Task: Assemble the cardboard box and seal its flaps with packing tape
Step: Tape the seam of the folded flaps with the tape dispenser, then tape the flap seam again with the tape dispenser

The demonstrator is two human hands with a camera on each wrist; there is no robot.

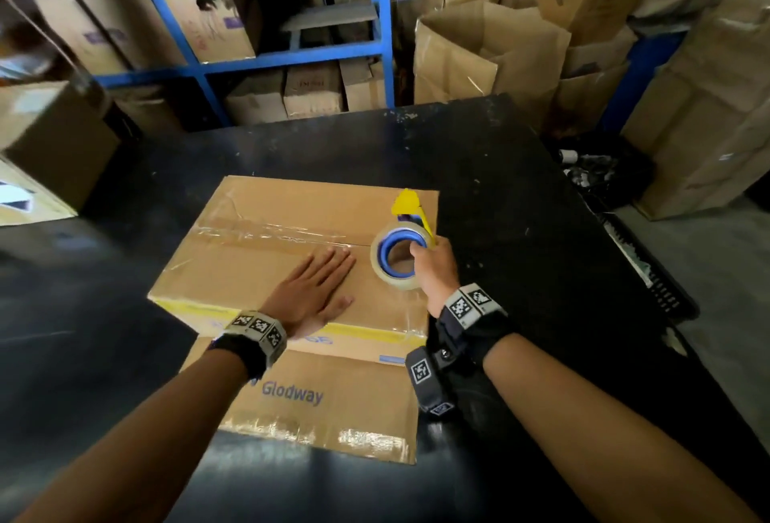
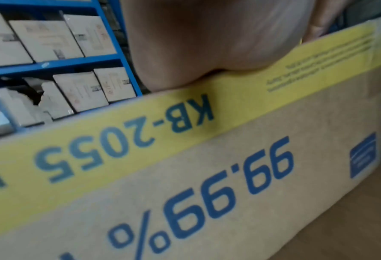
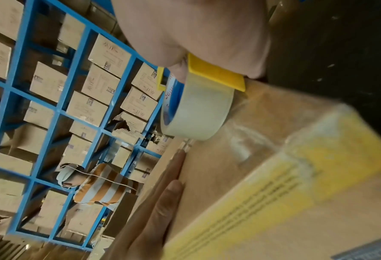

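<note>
A brown cardboard box (image 1: 258,272) with a yellow band and blue print (image 2: 185,158) stands on the black table (image 1: 521,231), its top flaps closed. Clear tape (image 1: 266,231) runs along the centre seam from the left. My left hand (image 1: 312,293) lies flat, fingers straight, on the near flap (image 3: 162,193). My right hand (image 1: 433,268) grips a yellow tape dispenser (image 1: 410,210) with a clear roll on a blue core (image 1: 396,260), set on the box top at the seam's right end (image 3: 196,112).
A flat "Glodway" cardboard sheet (image 1: 333,397) lies under the box near me. Blue shelving (image 1: 266,60) full of cartons stands behind the table. Stacked open cartons (image 1: 491,51) fill the right side. A person in a striped shirt (image 3: 103,186) is by the shelves.
</note>
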